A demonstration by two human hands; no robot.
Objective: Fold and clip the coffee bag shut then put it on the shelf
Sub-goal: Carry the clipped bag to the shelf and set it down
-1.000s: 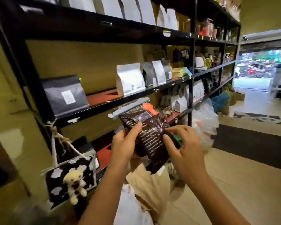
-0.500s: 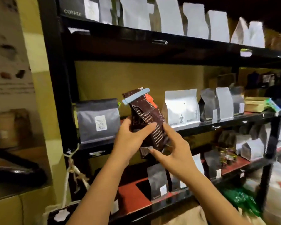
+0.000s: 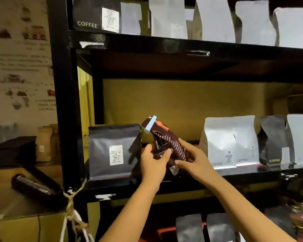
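Note:
A dark brown coffee bag (image 3: 166, 142) with an orange patch is held upright over the middle shelf (image 3: 178, 185). Its folded top is pinched by a light blue clip (image 3: 150, 124). My left hand (image 3: 153, 163) grips the bag's lower left side. My right hand (image 3: 194, 159) holds its lower right side. The bag sits in the gap between a dark grey bag (image 3: 114, 151) on the left and a silver bag (image 3: 220, 142) on the right. The bag's bottom is hidden behind my hands.
The black shelf post (image 3: 63, 102) stands at the left. The upper shelf (image 3: 182, 48) carries several silver bags and a black COFFEE bag (image 3: 96, 13). More grey bags (image 3: 189, 227) stand on the lower shelf. A cardboard box (image 3: 21, 226) and a dark tool (image 3: 35, 187) lie at the lower left.
Both hands have carried the clipped bag up from waist height and forward into the gap on the middle shelf. My view has moved closer to the shelf.

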